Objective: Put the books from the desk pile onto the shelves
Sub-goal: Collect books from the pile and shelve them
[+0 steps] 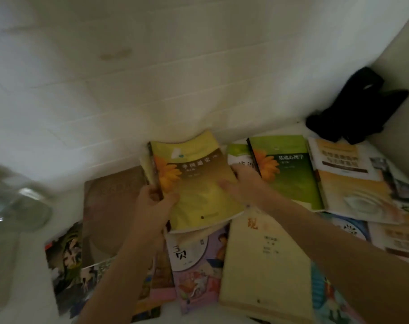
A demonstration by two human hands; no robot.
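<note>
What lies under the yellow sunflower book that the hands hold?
Under the yellow sunflower book, a lilac illustrated book and a cream paperback show partly; their upper parts are covered.

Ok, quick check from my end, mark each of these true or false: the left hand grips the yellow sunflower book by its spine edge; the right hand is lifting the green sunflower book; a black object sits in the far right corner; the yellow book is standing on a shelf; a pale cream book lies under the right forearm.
1. The left hand grips the yellow sunflower book at its spine edge: true.
2. The right hand lifts the green sunflower book: false; it rests on the yellow book's right edge.
3. A black object sits in the far right corner: true.
4. The yellow book stands on a shelf: false; it is over the desk pile.
5. A cream book lies under the right forearm: true.
</note>
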